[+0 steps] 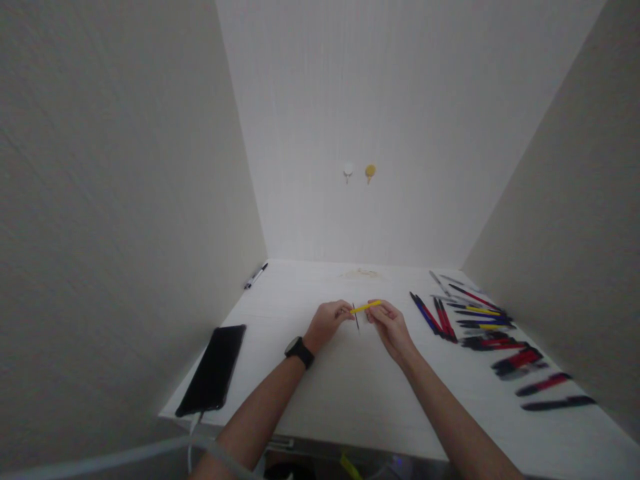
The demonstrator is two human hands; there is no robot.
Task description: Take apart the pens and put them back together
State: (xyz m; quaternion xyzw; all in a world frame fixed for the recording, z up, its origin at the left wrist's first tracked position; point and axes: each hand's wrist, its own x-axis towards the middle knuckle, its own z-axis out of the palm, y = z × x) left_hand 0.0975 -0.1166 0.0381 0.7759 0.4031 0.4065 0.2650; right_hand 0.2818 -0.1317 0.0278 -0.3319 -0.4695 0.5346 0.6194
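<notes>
A slim yellow pen barrel point(367, 307) is held level between my two hands, above the white table. My right hand point(390, 327) pinches its right end between thumb and fingers. At the other end, the closed fingertips of my left hand point(331, 322) meet the barrel. A thin dark stick, like a pen refill point(357, 323), crosses close to my left fingertips. Whether it is held or lies on the table, I cannot tell. A black watch point(300, 351) is on my left wrist.
Several pens in red, blue, yellow and black point(487, 327) line the right side of the white table point(350, 400). At left lie a black phone point(214, 370) with a white cable and a white-and-black pen point(257, 276). Two small hooks point(370, 171) are on the back wall.
</notes>
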